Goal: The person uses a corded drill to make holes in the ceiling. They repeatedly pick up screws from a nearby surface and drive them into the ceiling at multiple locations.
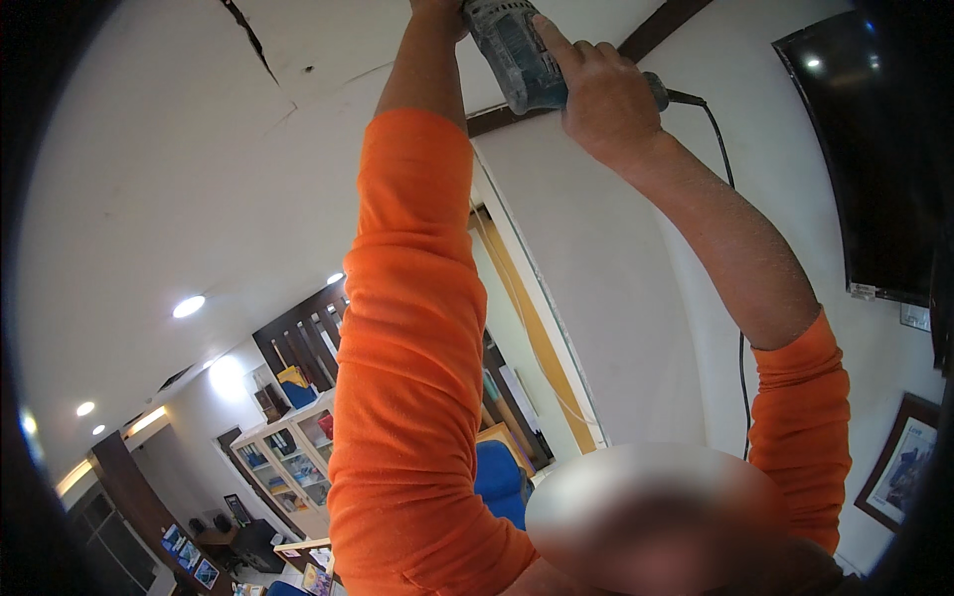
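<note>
Raised overhead, a dusty grey-blue corded power drill [519, 62] shows at the top edge. Its front end and any bit lie outside the picture. My right hand [614, 107] is closed round its rear part, one finger stretched along the casing. Against the drill's front end, my left hand [439, 12] is closed on it, though the top edge cuts off most of the fingers. A black cord [723, 149] runs from the rear of the drill and hangs down behind my right arm. Both arms wear orange sleeves, and dust specks the bare right forearm.
The white ceiling [199, 179] has a dark slit and cracks near the drill. A wall-mounted black television [874, 159] and a framed picture [902, 462] hang at the right. Glass-fronted cabinets [288, 462] and a blue chair [500, 482] stand below.
</note>
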The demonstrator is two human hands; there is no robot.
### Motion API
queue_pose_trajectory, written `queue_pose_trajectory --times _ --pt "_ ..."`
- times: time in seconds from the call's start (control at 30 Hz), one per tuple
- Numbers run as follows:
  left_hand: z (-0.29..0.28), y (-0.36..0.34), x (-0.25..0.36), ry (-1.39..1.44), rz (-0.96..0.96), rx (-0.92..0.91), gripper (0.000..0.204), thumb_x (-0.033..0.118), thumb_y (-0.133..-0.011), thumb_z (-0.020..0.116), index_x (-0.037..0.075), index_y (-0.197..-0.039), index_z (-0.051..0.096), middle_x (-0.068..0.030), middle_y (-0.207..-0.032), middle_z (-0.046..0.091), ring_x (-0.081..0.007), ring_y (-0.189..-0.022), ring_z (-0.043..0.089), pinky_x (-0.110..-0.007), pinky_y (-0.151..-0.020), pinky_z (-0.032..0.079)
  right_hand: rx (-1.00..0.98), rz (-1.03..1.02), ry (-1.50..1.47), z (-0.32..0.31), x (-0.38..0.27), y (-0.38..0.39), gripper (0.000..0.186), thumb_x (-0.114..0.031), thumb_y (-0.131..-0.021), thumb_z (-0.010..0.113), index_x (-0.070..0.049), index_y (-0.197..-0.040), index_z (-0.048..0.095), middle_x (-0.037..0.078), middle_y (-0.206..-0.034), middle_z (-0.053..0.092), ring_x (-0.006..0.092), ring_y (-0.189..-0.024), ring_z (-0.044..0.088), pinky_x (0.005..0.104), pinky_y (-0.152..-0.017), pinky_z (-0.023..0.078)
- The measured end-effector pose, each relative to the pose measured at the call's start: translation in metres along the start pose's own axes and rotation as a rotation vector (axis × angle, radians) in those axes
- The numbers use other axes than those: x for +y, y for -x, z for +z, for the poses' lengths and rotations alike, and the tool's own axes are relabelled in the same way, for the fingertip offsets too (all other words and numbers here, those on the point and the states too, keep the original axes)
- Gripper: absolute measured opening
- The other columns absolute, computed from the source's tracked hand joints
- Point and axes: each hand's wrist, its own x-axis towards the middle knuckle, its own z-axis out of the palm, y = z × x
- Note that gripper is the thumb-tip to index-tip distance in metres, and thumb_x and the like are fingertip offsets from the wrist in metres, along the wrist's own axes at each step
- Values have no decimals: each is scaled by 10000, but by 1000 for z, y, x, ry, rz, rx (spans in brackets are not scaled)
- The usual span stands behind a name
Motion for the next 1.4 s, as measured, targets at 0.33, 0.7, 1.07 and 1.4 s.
queue_pose_trajectory --times 0.33,0.7,1.07,1.4 --pt "24 135 -6 -98 -139 -173 205 252 -948 667 79 -1046 615 -68 -852 618 -215 -733 639 -378 -671 584 -130 1 -97 -24 4 -5 758 -52 -859 576 21 -1566 315 223 -1063 676 366 -1029 644 459 -929 531" --pt "1 121 5 -284 -121 -261 197 208 -962 625 96 -1118 671 -67 -919 665 -193 -774 657 -350 -675 584 -69 6 -54 -21 -19 -7 758 -52 -843 568 50 -1552 321 219 -1038 671 375 -1000 645 479 -905 531" --pt "-7 114 0 -239 -86 -277 222 189 -956 631 68 -1135 682 -85 -953 687 -202 -816 675 -357 -720 588 -141 37 -17 -22 -26 -9 797 -63 -855 587 24 -1581 269 214 -1065 667 366 -1026 640 476 -912 529" --pt "-5 124 10 -302 -117 -225 281 206 -968 622 56 -1202 661 -104 -1016 677 -224 -883 671 -370 -773 583 -97 25 -27 -15 -25 -8 792 -65 -843 599 30 -1567 293 215 -1047 668 371 -1022 634 477 -913 525"
